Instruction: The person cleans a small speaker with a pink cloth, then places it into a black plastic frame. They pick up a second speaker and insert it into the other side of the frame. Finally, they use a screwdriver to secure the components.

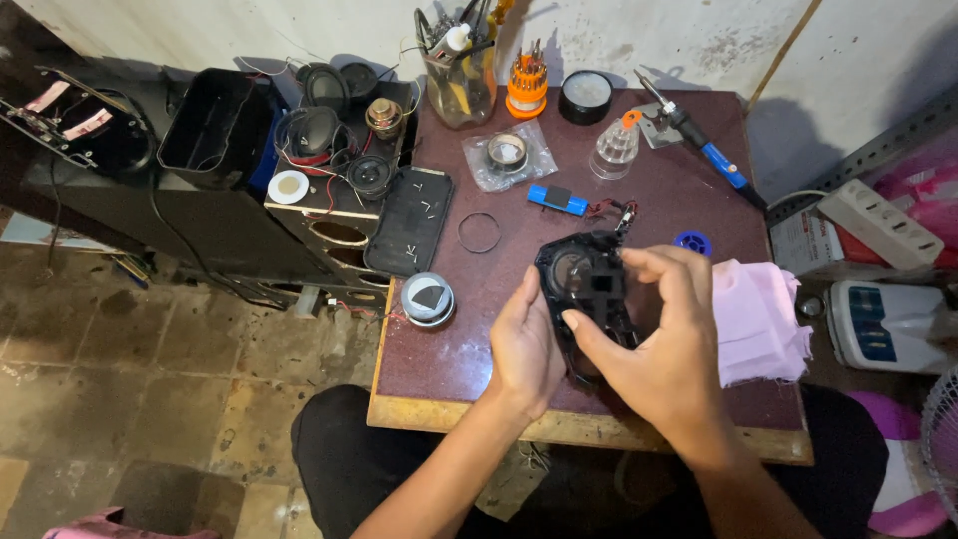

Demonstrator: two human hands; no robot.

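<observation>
Both hands, left point(526, 344) and right point(654, 339), grip a black speaker housing point(587, 279) above the counter's point(449, 369) front edge; it looks opened, with wires exposed and loose parts spread about, reassembly undone.

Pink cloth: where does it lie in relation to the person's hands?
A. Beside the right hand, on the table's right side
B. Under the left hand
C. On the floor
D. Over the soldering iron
A: the pink cloth lies on the table just right of the right hand.

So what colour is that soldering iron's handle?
Blue, on the soldering iron at the table's far right; the head view shows it.
</observation>
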